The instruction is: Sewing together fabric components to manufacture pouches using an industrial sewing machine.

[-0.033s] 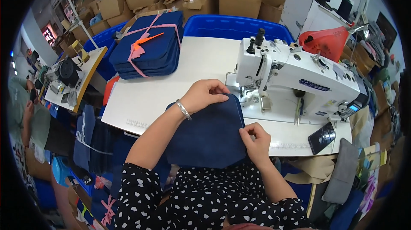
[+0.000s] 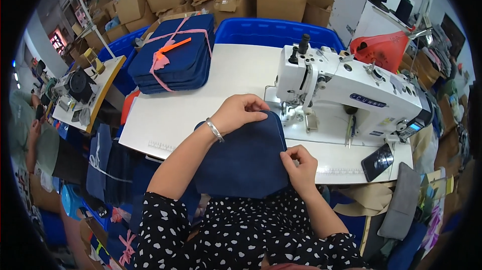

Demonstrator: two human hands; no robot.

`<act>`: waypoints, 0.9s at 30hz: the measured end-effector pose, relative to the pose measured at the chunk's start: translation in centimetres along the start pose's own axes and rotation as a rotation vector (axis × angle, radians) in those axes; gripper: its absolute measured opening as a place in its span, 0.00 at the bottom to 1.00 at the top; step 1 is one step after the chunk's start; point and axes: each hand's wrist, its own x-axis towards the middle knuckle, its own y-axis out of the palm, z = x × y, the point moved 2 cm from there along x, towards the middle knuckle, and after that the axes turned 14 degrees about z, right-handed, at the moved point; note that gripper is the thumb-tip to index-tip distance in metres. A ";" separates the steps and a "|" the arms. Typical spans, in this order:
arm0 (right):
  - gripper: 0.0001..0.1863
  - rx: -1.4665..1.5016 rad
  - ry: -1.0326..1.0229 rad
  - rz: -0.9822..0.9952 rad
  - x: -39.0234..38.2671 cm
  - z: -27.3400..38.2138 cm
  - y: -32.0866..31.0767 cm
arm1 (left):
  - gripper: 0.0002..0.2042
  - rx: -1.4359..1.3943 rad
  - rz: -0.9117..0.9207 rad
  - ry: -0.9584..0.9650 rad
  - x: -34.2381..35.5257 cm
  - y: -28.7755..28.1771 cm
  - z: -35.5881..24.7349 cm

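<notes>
A dark blue fabric panel [image 2: 241, 162] with rounded corners hangs over the near edge of the white sewing table [image 2: 241, 69], reaching toward my lap. My left hand [image 2: 243, 112] pinches its far edge near the top right corner. Lower down, my right hand [image 2: 300, 165] is closed on the panel's right edge between thumb and fingers. Just beyond the panel's far right corner are the presser foot and needle area of a white sewing machine [image 2: 346, 81]; the panel lies beside them, not under the foot.
A stack of blue panels [image 2: 175, 51] tied with pink strips stands at the table's far left. A phone [image 2: 377, 162] lies at the right edge. Behind the table are a blue bin [image 2: 276, 31] and cardboard boxes [image 2: 281, 1]. Another person [image 2: 37, 139] is at far left.
</notes>
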 end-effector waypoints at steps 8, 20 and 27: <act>0.06 0.050 0.007 0.004 -0.5 -0.4 -0.4 | 0.10 -0.066 -0.014 -0.044 -0.5 0.3 -0.2; 0.06 0.083 -0.003 0.010 -1.0 -0.8 -0.5 | 0.09 -0.029 -0.034 0.003 -0.8 0.8 -0.4; 0.06 0.092 -0.008 0.011 -1.1 -0.8 -0.4 | 0.10 -0.008 -0.044 -0.003 -0.9 0.9 -0.5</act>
